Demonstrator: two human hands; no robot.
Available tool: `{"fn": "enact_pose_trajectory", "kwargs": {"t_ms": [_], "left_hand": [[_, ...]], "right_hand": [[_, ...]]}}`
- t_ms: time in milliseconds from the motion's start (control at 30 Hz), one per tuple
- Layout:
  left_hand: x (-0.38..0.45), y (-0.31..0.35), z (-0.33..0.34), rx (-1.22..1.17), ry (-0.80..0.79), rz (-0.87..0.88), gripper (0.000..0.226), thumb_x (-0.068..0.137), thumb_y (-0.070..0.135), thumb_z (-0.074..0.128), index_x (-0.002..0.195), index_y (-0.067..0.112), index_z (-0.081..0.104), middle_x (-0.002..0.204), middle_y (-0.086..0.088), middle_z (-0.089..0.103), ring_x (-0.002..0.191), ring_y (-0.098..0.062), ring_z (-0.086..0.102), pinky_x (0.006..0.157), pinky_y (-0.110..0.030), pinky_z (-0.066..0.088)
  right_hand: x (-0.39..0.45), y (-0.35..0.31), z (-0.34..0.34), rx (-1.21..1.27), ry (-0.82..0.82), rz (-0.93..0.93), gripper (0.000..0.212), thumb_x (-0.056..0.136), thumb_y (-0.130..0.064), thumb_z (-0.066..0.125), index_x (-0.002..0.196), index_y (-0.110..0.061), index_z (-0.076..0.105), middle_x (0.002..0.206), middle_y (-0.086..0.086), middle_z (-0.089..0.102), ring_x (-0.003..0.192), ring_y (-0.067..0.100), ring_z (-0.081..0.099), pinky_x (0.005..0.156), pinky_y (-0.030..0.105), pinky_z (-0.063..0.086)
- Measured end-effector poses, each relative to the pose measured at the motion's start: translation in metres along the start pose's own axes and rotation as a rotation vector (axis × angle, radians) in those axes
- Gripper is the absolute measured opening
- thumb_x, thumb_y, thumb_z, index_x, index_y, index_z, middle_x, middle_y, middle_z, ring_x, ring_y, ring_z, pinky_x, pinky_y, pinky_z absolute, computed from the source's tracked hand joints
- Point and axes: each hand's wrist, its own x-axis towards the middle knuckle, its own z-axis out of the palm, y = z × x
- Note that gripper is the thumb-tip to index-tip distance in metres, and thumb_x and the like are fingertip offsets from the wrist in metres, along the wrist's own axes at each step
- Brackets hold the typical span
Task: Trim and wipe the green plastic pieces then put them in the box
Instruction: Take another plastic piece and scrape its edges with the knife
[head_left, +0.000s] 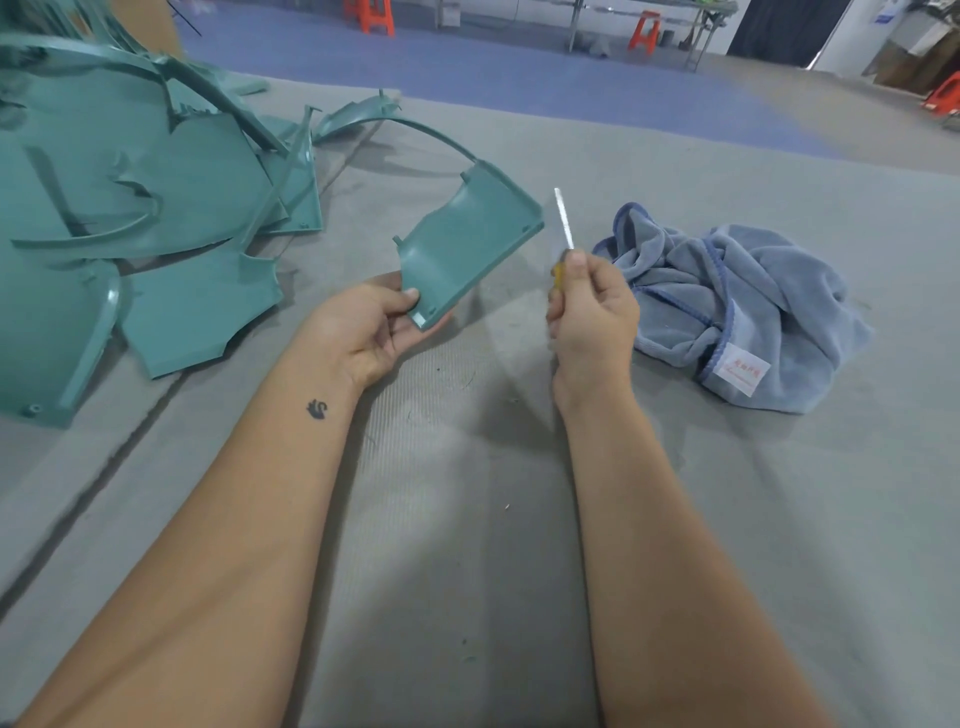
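My left hand (371, 330) holds a green plastic piece (462, 249) by its near corner, thumb on top, lifting it above the grey mat. A long thin curved arm runs from the piece up and to the left. My right hand (589, 312) grips a knife (563, 223) with a yellow handle, its thin silver blade pointing up just right of the piece, a small gap between them. A crumpled blue cloth (743, 306) lies on the mat to the right of my right hand.
A pile of several green plastic pieces (140, 208) fills the left side of the grey mat (467, 519). A brown cardboard box (150, 26) shows partly behind the pile. Orange stools (644, 31) and table legs stand far back on the blue floor.
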Motion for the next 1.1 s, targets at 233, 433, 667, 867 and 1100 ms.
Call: {"fn": "enact_pose_trajectory", "kwargs": {"t_ms": [233, 433, 667, 867, 1100], "left_hand": [[0.002, -0.003, 0.003, 0.070, 0.021, 0.052, 0.019, 0.098, -0.008, 0.036, 0.103, 0.000, 0.053, 0.088, -0.013, 0.069, 0.062, -0.015, 0.071, 0.053, -0.025, 0.057], [0.002, -0.001, 0.004, 0.032, 0.033, 0.073, 0.019, 0.098, -0.008, 0.037, 0.095, -0.001, 0.055, 0.069, -0.008, 0.072, 0.061, -0.015, 0.071, 0.056, -0.025, 0.059], [0.001, 0.000, 0.003, 0.006, 0.030, 0.062, 0.015, 0.097, -0.008, 0.039, 0.094, -0.005, 0.054, 0.071, -0.012, 0.072, 0.063, -0.018, 0.072, 0.056, -0.026, 0.059], [0.002, -0.001, 0.002, 0.007, 0.032, 0.054, 0.016, 0.097, -0.008, 0.039, 0.093, -0.005, 0.054, 0.069, -0.012, 0.072, 0.062, -0.018, 0.072, 0.056, -0.026, 0.059], [-0.001, -0.001, 0.004, -0.120, -0.023, 0.047, 0.023, 0.099, -0.008, 0.032, 0.095, -0.006, 0.055, 0.068, -0.014, 0.071, 0.060, -0.019, 0.071, 0.059, -0.026, 0.059]], "right_hand": [[0.000, -0.007, -0.003, 0.012, 0.003, -0.023, 0.030, 0.104, -0.022, 0.044, 0.076, -0.015, 0.056, 0.054, -0.005, 0.046, 0.051, 0.007, 0.035, 0.047, 0.017, 0.028], [0.001, -0.011, -0.006, 0.024, 0.071, 0.008, 0.037, 0.103, -0.025, 0.044, 0.091, -0.001, 0.070, 0.068, -0.007, 0.055, 0.061, 0.007, 0.038, 0.059, 0.017, 0.033], [-0.002, -0.014, 0.001, -0.069, -0.007, -0.057, 0.010, 0.097, -0.012, 0.057, 0.088, -0.016, 0.059, 0.073, -0.008, 0.053, 0.064, 0.002, 0.045, 0.065, 0.016, 0.039], [-0.003, -0.007, 0.002, -0.165, -0.107, -0.107, 0.015, 0.099, -0.008, 0.053, 0.088, -0.018, 0.056, 0.065, -0.001, 0.057, 0.056, 0.005, 0.046, 0.057, 0.017, 0.039], [-0.013, 0.005, 0.010, -0.378, -0.423, -0.143, 0.029, 0.093, -0.003, 0.059, 0.080, -0.029, 0.060, 0.062, -0.004, 0.054, 0.058, 0.009, 0.045, 0.060, 0.024, 0.040]]}}
